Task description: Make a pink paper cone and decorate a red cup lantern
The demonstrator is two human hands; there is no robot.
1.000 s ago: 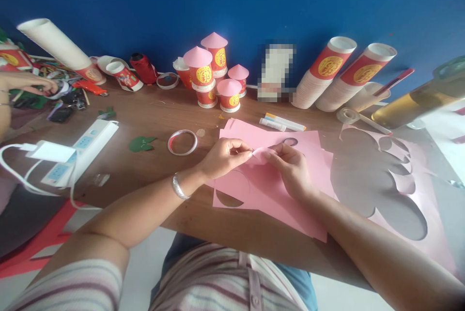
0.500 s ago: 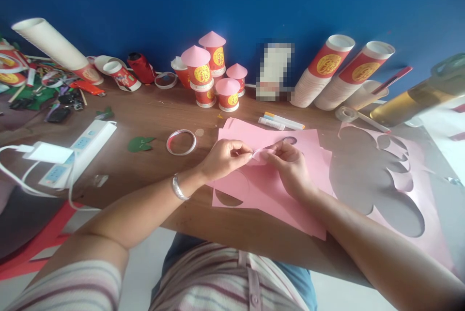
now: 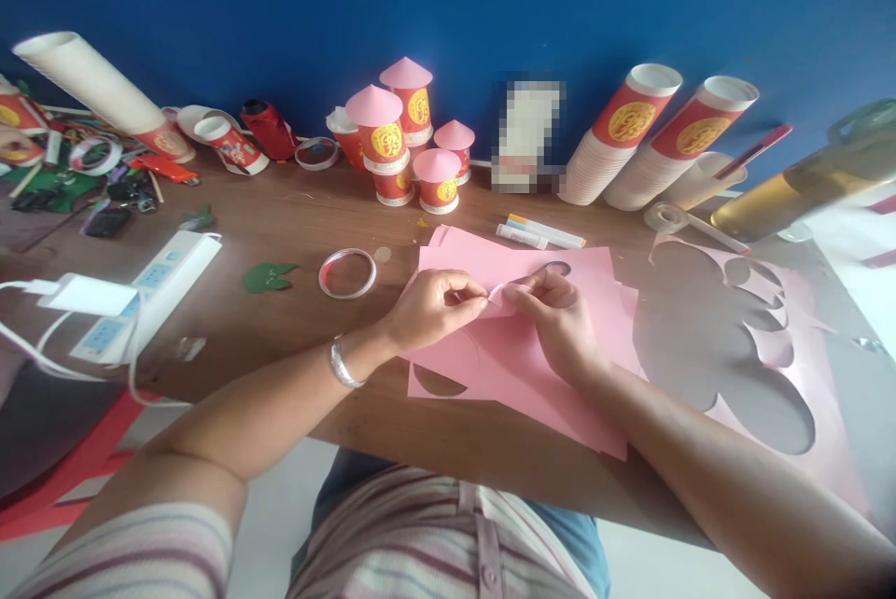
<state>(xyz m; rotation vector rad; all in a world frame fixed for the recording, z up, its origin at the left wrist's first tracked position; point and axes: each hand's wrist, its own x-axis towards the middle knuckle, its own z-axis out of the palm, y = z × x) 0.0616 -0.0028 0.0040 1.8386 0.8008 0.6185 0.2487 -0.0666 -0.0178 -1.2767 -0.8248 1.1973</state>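
Observation:
Over a stack of pink paper sheets (image 3: 518, 375), my left hand (image 3: 432, 310) and my right hand (image 3: 566, 324) face each other. Between their fingertips is a small, curved piece of pink paper (image 3: 498, 296). Thumb and forefinger of the left hand pinch its left end, while the right fingers are closed on its other side, partly covering it. Just behind the right hand, a dark ring-shaped item (image 3: 558, 269) lies on the sheets. Beyond the stack are an orange-and-white marker (image 3: 553, 230) and a white marker (image 3: 522, 236).
Cups with pink cone roofs (image 3: 387, 140) stand at the back. Stacked paper cups (image 3: 630, 118) lean to their right. At left lie a tape roll (image 3: 347, 273), a green cutout (image 3: 269, 278) and a power strip (image 3: 164, 277). Cut-out pink paper (image 3: 830, 403) covers the right side.
The view has shifted very slightly. Both hands keep their pinch on the small pink paper piece, whose curved edge shows a little differently. Something skin-toned, perhaps another person's hand, shows at the far left edge.

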